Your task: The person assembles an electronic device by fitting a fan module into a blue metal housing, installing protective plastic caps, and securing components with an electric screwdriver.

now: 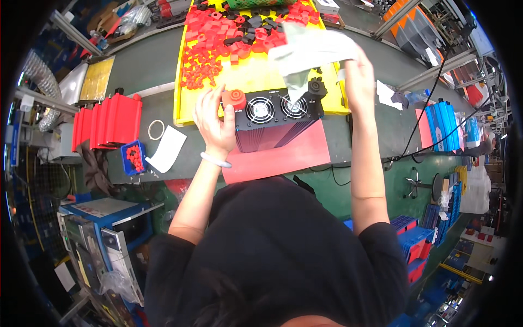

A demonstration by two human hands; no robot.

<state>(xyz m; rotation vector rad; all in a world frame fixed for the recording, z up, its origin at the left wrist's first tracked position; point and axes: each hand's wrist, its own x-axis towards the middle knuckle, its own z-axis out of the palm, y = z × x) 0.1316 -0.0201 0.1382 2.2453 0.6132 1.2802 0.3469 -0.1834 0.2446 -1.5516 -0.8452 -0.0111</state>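
A dark finned box point(272, 122) with two round fans on its end stands on a red mat point(289, 158) at the bench edge. My left hand point(215, 120) grips its left side, by a red round terminal cap point(235, 98). A black terminal cap point(316, 87) sits at the box's right corner. Above the fans hangs a pale crumpled cloth point(308, 54), held up by my right hand point(358, 76).
A yellow tray point(256, 79) behind the box holds several red and black caps. Left of it lie red finned housings point(109, 122), a small blue bin point(133, 158), a white card point(168, 148) and a ring. Blue units point(444, 125) stand at right.
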